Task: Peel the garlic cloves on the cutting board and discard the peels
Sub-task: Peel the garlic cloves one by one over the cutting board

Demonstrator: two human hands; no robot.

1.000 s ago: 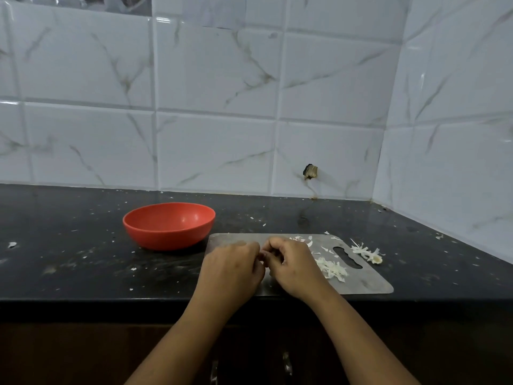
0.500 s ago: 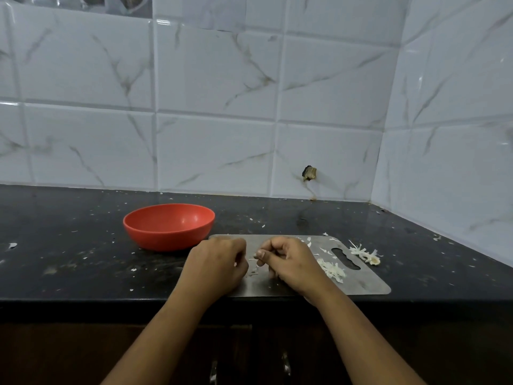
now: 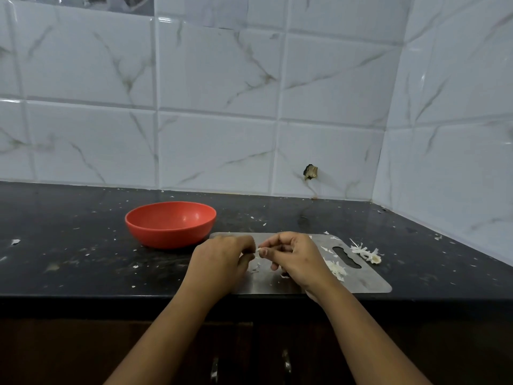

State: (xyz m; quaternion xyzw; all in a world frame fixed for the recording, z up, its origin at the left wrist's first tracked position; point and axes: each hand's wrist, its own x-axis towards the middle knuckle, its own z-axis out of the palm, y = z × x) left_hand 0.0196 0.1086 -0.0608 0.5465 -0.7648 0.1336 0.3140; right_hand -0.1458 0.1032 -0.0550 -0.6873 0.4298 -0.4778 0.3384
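Black counter (image 3: 69, 245), white tiles (image 3: 216, 151), prob. steel board (image 3: 369, 282)

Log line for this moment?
right hand pinches garlic piece | left hand curled alongside, hold unclear | peels on cutting board

Both hands work over the steel cutting board (image 3: 363, 283), which lies along the counter's (image 3: 69, 245) front edge, right of its middle. The left hand (image 3: 222, 262) is over the board's left end with its fingers curled under; what they hold is hidden. The right hand (image 3: 295, 259) pinches a small white peel scrap (image 3: 258, 250) at its fingertips, just beside the left knuckles. A pile of peels (image 3: 337, 269) lies on the board near its handle slot. A garlic stump (image 3: 367, 253) with loose skins sits on the counter just off the board's right end. A red bowl (image 3: 170, 225) stands behind the board's left corner. White flecks dot the dark counter
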